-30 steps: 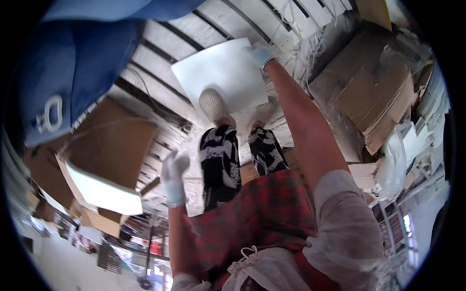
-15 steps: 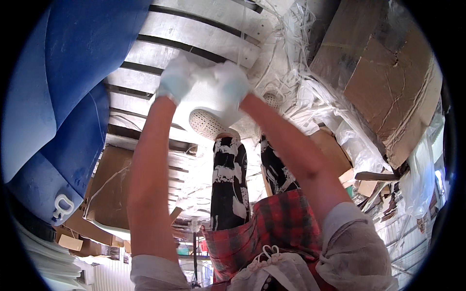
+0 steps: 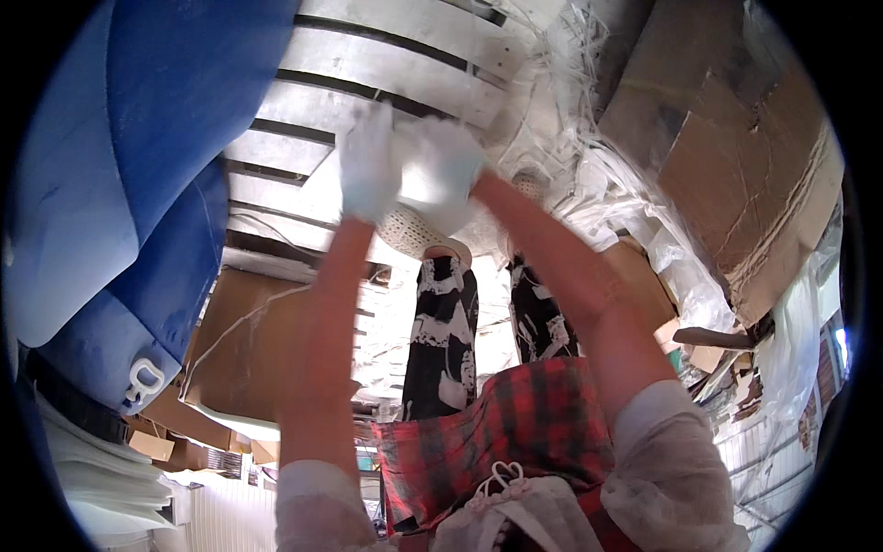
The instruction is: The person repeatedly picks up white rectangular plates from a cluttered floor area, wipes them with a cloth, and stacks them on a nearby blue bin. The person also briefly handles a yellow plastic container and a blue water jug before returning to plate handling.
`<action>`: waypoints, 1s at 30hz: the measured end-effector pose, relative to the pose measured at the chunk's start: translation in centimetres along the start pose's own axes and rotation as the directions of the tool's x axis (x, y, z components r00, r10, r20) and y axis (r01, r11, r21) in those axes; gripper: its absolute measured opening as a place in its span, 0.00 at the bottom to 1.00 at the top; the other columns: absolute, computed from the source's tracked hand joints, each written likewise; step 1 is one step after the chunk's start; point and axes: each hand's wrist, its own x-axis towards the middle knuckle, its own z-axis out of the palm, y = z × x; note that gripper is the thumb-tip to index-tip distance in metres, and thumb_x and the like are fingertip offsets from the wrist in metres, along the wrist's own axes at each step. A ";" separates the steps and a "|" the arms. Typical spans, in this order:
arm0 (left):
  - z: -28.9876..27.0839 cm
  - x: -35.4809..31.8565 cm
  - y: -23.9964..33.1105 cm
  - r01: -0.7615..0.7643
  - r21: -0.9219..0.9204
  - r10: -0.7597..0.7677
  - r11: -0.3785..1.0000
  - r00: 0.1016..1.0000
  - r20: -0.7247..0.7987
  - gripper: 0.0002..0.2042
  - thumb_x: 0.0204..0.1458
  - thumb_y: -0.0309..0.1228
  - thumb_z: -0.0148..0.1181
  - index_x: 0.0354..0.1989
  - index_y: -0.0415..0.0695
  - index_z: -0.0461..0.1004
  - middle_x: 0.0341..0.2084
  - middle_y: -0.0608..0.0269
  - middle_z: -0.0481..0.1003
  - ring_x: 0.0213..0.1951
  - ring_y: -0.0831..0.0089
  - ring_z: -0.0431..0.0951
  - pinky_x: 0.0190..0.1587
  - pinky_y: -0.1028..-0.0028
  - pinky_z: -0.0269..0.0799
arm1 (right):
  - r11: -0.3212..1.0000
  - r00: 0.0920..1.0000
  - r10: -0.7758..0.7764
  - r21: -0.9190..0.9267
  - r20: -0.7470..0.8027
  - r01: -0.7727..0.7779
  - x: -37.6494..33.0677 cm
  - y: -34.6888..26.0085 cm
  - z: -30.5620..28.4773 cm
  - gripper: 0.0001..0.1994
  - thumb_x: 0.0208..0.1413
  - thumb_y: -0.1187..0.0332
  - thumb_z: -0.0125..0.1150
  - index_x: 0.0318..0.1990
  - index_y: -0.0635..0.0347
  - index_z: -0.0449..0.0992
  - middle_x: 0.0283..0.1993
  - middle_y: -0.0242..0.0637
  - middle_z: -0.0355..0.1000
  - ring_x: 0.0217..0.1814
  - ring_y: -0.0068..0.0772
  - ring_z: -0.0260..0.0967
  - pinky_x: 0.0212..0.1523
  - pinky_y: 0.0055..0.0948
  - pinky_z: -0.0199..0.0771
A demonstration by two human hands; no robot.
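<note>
Both my hands wear white gloves and are raised together in front of me, above my feet. My left hand (image 3: 368,166) and my right hand (image 3: 452,158) close from either side on a white sheet (image 3: 416,184), which looks bunched between them and is blurred. Below the hands are my white perforated shoe (image 3: 409,232), my black-and-white patterned trousers (image 3: 441,331) and a red checked garment (image 3: 515,432).
I stand on a white slatted pallet (image 3: 386,64). A large blue container (image 3: 120,138) fills the left side. Flattened cardboard (image 3: 745,156) is stacked at the right, beside tangled white strapping (image 3: 561,55) and clear plastic (image 3: 681,276). A brown cardboard box (image 3: 248,340) lies at lower left.
My right hand pulled the flat white sheet in from the pallet. My left hand rose from beside my leg to meet it. Both hands now hold the sheet together.
</note>
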 end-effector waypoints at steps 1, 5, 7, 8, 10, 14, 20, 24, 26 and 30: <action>-3.2 4.6 0.7 0.183 -0.259 -0.103 0.949 0.950 0.295 0.34 0.45 0.33 0.57 0.62 0.45 0.51 0.55 0.53 0.61 0.57 0.56 0.60 0.61 0.60 0.50 | 0.989 0.997 0.013 0.146 0.070 -0.023 1.3 1.5 -2.5 0.25 0.43 0.63 0.57 0.52 0.57 0.67 0.50 0.43 0.67 0.49 0.39 0.65 0.50 0.31 0.64; -7.2 12.7 -1.1 0.096 -0.508 0.207 0.856 0.836 0.508 0.49 0.35 0.45 0.68 0.64 0.42 0.46 0.59 0.46 0.57 0.60 0.57 0.58 0.61 0.67 0.53 | 0.917 0.964 -0.012 0.387 0.266 -0.095 4.3 4.0 -8.3 0.25 0.45 0.55 0.60 0.49 0.60 0.70 0.49 0.43 0.69 0.50 0.35 0.66 0.50 0.29 0.65; -5.4 12.5 -3.1 0.165 -0.321 0.124 0.933 0.689 0.714 0.50 0.32 0.44 0.70 0.63 0.40 0.47 0.56 0.46 0.61 0.57 0.56 0.62 0.60 0.68 0.56 | 0.950 0.987 0.026 0.304 0.161 -0.075 2.8 3.0 -6.4 0.24 0.43 0.54 0.61 0.46 0.60 0.72 0.48 0.46 0.70 0.48 0.39 0.67 0.47 0.31 0.67; -3.8 11.0 -3.9 0.120 -0.207 0.074 0.971 0.674 0.735 0.47 0.33 0.42 0.70 0.62 0.39 0.50 0.54 0.46 0.64 0.55 0.57 0.65 0.58 0.69 0.58 | 0.921 0.990 0.092 0.370 0.103 -0.124 1.8 3.8 -3.2 0.22 0.44 0.55 0.60 0.43 0.60 0.73 0.46 0.45 0.71 0.47 0.41 0.68 0.45 0.33 0.67; -1.6 6.9 -5.5 0.306 -0.281 -0.060 0.910 0.766 0.640 0.34 0.38 0.38 0.66 0.56 0.41 0.62 0.50 0.47 0.67 0.49 0.60 0.71 0.53 0.72 0.64 | 0.915 0.978 0.196 0.373 -0.069 -0.157 0.7 3.5 1.2 0.16 0.46 0.58 0.58 0.38 0.59 0.74 0.40 0.44 0.72 0.44 0.46 0.69 0.42 0.37 0.68; -4.3 -2.9 -3.7 0.032 -0.303 0.034 0.952 0.977 0.210 0.10 0.46 0.27 0.54 0.38 0.49 0.77 0.33 0.59 0.75 0.40 0.62 0.74 0.45 0.66 0.69 | 0.950 0.957 0.275 -0.126 -0.089 -0.284 -5.8 -6.3 1.6 0.15 0.48 0.68 0.50 0.46 0.56 0.68 0.45 0.42 0.67 0.52 0.43 0.63 0.50 0.41 0.61; -4.3 -16.4 2.1 0.118 -0.103 -0.084 0.988 0.954 0.289 0.24 0.42 0.19 0.48 0.53 0.36 0.62 0.55 0.50 0.60 0.56 0.52 0.60 0.54 0.60 0.62 | 0.915 0.956 0.264 -0.348 0.127 -0.206 -10.1 -12.8 9.3 0.25 0.51 0.66 0.44 0.56 0.72 0.59 0.60 0.58 0.53 0.65 0.60 0.46 0.63 0.53 0.43; -0.9 -12.6 6.6 0.264 0.002 -0.255 0.965 0.930 0.265 0.30 0.41 0.24 0.50 0.58 0.34 0.53 0.60 0.50 0.52 0.61 0.37 0.46 0.60 0.46 0.45 | 0.851 0.998 0.009 -0.524 -0.062 -0.040 -7.4 -6.0 8.6 0.27 0.51 0.62 0.44 0.56 0.71 0.59 0.61 0.59 0.53 0.64 0.62 0.47 0.63 0.52 0.45; -3.7 -6.2 8.3 0.247 0.070 -0.255 0.966 0.955 0.152 0.29 0.41 0.24 0.48 0.57 0.35 0.55 0.58 0.51 0.55 0.61 0.40 0.48 0.59 0.44 0.43 | 0.914 0.998 0.007 -0.406 0.068 0.021 -5.2 -3.7 2.5 0.26 0.52 0.60 0.45 0.57 0.65 0.60 0.62 0.54 0.53 0.63 0.55 0.50 0.63 0.45 0.47; -8.7 4.3 10.4 -0.020 -0.078 0.009 0.997 0.990 -0.142 0.24 0.42 0.24 0.49 0.52 0.40 0.63 0.52 0.52 0.63 0.58 0.48 0.57 0.58 0.49 0.47 | 0.931 0.948 0.310 0.227 -0.079 -0.285 -6.8 5.3 -3.3 0.20 0.53 0.60 0.50 0.51 0.60 0.66 0.47 0.47 0.66 0.48 0.51 0.63 0.50 0.41 0.62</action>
